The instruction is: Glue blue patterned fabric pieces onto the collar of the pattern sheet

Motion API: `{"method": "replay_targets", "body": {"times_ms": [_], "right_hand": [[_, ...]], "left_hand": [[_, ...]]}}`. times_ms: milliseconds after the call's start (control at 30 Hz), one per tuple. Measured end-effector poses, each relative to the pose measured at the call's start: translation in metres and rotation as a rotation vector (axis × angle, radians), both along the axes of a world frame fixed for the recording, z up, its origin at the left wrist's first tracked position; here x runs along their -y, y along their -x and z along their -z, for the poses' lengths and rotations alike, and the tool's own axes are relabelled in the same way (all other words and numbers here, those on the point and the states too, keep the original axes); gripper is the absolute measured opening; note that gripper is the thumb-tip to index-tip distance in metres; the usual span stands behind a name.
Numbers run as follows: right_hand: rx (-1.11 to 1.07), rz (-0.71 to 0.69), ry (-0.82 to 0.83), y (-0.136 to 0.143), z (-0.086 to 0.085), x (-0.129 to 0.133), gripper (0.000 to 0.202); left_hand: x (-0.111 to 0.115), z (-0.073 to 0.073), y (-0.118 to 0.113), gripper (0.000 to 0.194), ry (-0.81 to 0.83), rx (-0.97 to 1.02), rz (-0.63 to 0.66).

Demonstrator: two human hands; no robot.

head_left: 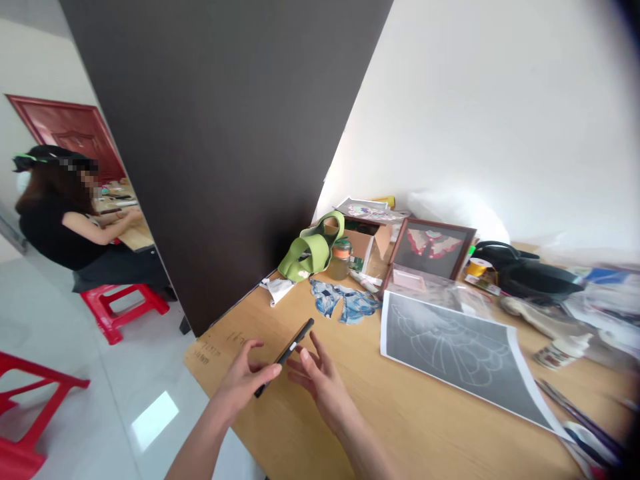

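Over a pale wooden desk slants a black pen-like object, held in the left hand, thumb across it, forefinger raised. The right hand stands half open just beside it. Beyond both lies a blue cutout; right of them, a printed sheet.

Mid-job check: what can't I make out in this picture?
All in the head view:
Writing on the table: too small and faint to read.
White bottle: label blurred.
Left hand: some fingers hidden by its thumb and the black pen-like stick.
Right hand: contact with the stick unclear.
Nearer red stool: cut off by the left edge.
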State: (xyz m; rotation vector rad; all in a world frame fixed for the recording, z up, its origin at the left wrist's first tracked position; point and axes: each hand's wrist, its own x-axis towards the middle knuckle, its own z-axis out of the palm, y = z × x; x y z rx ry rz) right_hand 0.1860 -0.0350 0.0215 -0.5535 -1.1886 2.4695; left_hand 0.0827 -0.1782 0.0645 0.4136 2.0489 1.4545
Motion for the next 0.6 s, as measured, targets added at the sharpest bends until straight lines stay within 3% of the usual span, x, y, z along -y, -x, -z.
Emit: {"method": "replay_targets", "body": {"times_ms": [300,600], "right_hand": [[-0.045,0.122,-0.004,-0.003,-0.001,-0.015,0.078],[-0.216,0.043,-0.038,-0.012,0.004,-0.035,0.043]], "left_hand": [[-0.025,0.012,-0.019,0.059,-0.023,-0.024,0.095],[-0.042,0.006,-0.041,0.052,0.104,-0.366,0.035]]}}
